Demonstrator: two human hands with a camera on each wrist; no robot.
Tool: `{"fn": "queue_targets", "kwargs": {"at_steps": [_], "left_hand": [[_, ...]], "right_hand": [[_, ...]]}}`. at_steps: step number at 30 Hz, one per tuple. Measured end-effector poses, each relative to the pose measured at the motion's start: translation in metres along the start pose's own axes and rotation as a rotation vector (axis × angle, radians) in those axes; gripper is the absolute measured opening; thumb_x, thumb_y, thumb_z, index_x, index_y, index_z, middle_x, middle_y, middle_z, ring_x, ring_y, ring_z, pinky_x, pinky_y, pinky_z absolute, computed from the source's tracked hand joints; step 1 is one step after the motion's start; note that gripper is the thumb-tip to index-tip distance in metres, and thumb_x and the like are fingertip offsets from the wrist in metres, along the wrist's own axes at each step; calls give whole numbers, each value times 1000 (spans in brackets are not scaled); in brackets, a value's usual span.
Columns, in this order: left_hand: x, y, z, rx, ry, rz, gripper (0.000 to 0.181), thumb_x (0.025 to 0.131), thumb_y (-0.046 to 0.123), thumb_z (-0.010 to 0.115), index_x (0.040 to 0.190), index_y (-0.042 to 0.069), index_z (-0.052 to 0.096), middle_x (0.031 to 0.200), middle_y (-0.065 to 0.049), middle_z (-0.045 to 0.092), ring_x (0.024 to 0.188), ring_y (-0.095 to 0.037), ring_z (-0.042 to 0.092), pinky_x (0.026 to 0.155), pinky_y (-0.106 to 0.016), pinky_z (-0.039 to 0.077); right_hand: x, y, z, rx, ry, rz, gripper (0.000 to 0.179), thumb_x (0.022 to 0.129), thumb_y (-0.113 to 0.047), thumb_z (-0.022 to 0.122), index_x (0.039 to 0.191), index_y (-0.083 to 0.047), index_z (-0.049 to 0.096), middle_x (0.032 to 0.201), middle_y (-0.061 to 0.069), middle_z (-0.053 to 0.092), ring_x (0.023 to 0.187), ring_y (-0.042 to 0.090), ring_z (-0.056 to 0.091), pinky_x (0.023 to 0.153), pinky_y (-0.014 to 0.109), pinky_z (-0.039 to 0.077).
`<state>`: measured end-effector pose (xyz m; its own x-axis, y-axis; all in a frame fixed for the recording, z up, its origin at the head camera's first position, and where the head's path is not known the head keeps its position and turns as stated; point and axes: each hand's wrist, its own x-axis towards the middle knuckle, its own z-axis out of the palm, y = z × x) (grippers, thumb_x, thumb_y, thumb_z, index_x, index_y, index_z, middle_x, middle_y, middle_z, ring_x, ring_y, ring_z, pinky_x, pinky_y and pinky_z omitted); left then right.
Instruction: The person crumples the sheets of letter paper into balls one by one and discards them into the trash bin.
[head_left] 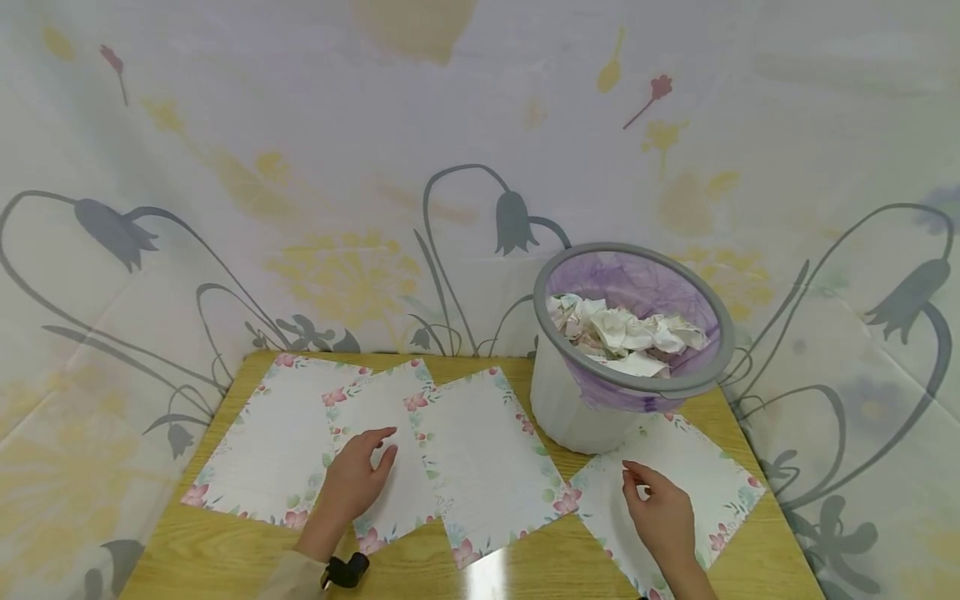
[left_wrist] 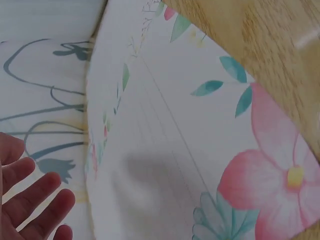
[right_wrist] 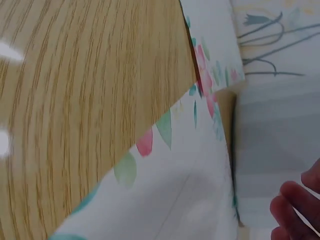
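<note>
My left hand (head_left: 356, 477) hovers over the sheets on the left, its fingers loosely bent and holding nothing. Below it lies a flower-bordered sheet of paper (head_left: 397, 500), overlapped by a second sheet (head_left: 491, 467) to its right. Another bordered sheet (head_left: 273, 433) lies farther left. My right hand (head_left: 660, 508) is above the rightmost sheet (head_left: 705, 458), fingers relaxed with nothing between them. In the left wrist view, spread fingers (left_wrist: 45, 200) show at the lower left; the right wrist view has fingertips (right_wrist: 295, 205) beside the white bin.
A white bin (head_left: 555, 400) with a grey rim and purple liner stands at the back right, over the far corner of the right sheet. Crumpled paper (head_left: 622, 333) fills part of it. The wooden table (head_left: 202, 550) meets a flower-printed cloth (head_left: 337, 167) behind.
</note>
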<state>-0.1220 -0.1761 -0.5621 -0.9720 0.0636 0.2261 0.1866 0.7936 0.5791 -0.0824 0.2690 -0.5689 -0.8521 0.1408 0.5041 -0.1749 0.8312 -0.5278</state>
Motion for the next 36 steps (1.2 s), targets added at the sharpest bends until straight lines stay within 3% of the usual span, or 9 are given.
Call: {"fn": "queue_targets", "kwargs": {"at_steps": [5,9,14,17,20,26,31,36], "left_hand": [[0,2,14,-88,-5,-14,31,95,20,69,125,9,68,116,-4,69,96,-23,66,73,-42,54],[2,3,24,-173,-10,-23,31,94,17,71,123,7,67,116,-4,69,97,-24,65,76,-42,53],[6,5,35,-347,-41,-112,36,92,13,73,127,6,64,119,-7,68,101,-25,64,81,-40,53],[9,6,40,-462,-40,-193,38,91,10,74,127,5,63,119,-9,68,99,-24,65,81,-33,54],[10,7,44,-524,-27,-239,37,89,7,75,125,4,64,116,-11,69,95,-24,65,78,-29,55],[9,4,55,-432,-27,-188,39,85,6,79,122,4,65,111,-7,69,94,-22,64,84,-40,52],[9,0,58,-362,-21,-175,41,80,7,83,118,8,67,109,-3,67,95,-21,61,84,-41,50],[9,0,60,-303,-89,-153,49,76,14,88,120,9,68,110,-2,62,95,-20,56,82,-39,50]], "right_hand": [[-5,-7,16,118,-26,84,22,80,4,77,99,-6,78,82,0,75,72,14,69,62,16,50],[-9,-13,30,228,-90,153,25,81,4,77,104,-6,77,91,2,75,82,17,70,66,25,55],[-13,-18,47,362,-195,266,28,85,0,76,112,-4,74,101,6,74,93,25,69,74,26,56],[-15,-20,56,389,-231,268,31,83,0,77,114,-1,73,104,10,73,95,28,67,76,27,56],[-15,-21,63,372,-244,213,35,80,2,80,113,0,72,105,11,72,95,28,67,76,29,56],[-14,-23,69,337,-239,129,40,72,-5,87,109,0,73,104,9,71,90,27,65,73,33,55],[-12,-26,76,302,-309,115,54,69,-19,91,115,1,70,110,13,67,99,33,60,82,46,51],[-13,-27,81,261,-374,106,56,68,-16,91,117,-1,70,110,13,62,102,33,51,86,50,44]]}}
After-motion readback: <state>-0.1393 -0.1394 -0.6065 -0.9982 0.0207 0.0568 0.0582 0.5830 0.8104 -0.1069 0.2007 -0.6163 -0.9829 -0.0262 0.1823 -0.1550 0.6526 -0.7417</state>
